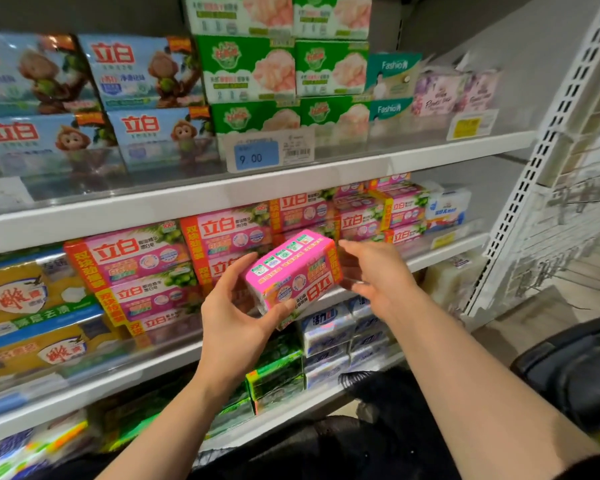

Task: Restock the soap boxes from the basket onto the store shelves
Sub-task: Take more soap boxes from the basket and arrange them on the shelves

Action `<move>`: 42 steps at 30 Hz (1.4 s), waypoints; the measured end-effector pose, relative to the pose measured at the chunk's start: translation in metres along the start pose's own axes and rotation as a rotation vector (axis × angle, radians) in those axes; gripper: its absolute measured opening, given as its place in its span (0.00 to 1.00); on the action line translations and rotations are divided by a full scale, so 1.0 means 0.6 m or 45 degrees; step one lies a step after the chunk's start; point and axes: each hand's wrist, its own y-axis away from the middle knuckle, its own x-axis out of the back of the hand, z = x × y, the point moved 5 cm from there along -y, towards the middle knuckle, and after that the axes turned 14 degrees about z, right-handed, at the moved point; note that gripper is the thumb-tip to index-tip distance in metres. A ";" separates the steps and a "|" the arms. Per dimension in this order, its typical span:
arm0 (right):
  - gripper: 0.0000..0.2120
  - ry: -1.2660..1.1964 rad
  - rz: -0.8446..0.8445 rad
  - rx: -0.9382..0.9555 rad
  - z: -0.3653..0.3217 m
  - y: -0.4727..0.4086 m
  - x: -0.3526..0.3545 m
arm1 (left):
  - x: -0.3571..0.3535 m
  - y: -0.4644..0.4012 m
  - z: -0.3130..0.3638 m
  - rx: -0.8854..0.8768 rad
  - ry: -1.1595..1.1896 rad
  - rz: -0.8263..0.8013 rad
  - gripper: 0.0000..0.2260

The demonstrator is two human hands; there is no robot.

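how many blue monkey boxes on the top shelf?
4 in view, in two stacks: upper left, upper right, lower left, lower right. More may sit behind them or beyond the left edge.

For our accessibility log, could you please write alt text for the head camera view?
A person's left hand grips a pink soap box, printed side upside down, before matching pink boxes on the middle shelf; the right hand is open beside it. Blue and green boxes fill the shelf above.
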 end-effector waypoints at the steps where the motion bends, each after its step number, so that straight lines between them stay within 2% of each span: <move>1: 0.14 -0.037 0.010 -0.054 0.002 0.002 0.010 | -0.017 0.001 0.010 -0.038 -0.015 -0.001 0.34; 3: 0.22 -0.165 0.002 -0.168 0.005 0.004 0.028 | -0.057 0.000 0.036 -0.106 -0.020 -0.009 0.34; 6: 0.27 -0.338 -0.041 -0.240 0.004 0.000 0.055 | -0.121 -0.007 0.073 -0.187 -0.030 -0.041 0.35; 8: 0.25 -0.406 -0.022 -0.213 -0.002 -0.011 0.068 | -0.165 -0.014 0.088 -0.209 -0.032 -0.073 0.35; 12: 0.20 -0.593 0.172 -0.229 -0.005 -0.047 0.093 | -0.240 -0.015 0.099 -0.287 -0.067 -0.151 0.36; 17: 0.26 -0.741 0.293 -0.204 -0.008 -0.117 0.112 | -0.299 -0.020 0.077 -0.375 -0.144 -0.318 0.39; 19: 0.25 -0.790 0.332 -0.168 -0.022 -0.142 0.117 | -0.305 -0.022 0.052 -0.501 -0.319 -0.310 0.36; 21: 0.25 -0.823 0.388 -0.110 -0.040 -0.168 0.125 | -0.303 -0.023 0.031 -0.752 -0.533 -0.266 0.32; 24: 0.27 -0.816 0.481 -0.082 -0.056 -0.199 0.130 | -0.300 -0.029 0.008 -1.134 -0.851 -0.274 0.31; 25: 0.28 -0.822 0.491 -0.082 -0.059 -0.206 0.128 | -0.299 -0.033 0.001 -1.198 -0.936 -0.275 0.33; 28: 0.19 -0.846 0.526 -0.061 -0.075 -0.223 0.117 | -0.301 -0.042 -0.017 -1.308 -1.100 -0.309 0.39; 32: 0.19 -0.804 0.551 0.011 -0.087 -0.241 0.089 | -0.301 -0.052 -0.041 -1.366 -1.256 -0.314 0.38; 36: 0.07 -0.426 0.680 0.257 -0.084 -0.272 0.078 | -0.306 -0.056 -0.058 -1.389 -1.346 -0.357 0.32; 39: 0.13 -0.300 0.682 0.293 -0.070 -0.286 0.069 | -0.309 -0.054 -0.064 -1.408 -1.342 -0.342 0.31; 42: 0.15 -0.267 0.720 0.311 -0.060 -0.290 0.071 | -0.309 -0.053 -0.064 -1.450 -1.341 -0.302 0.32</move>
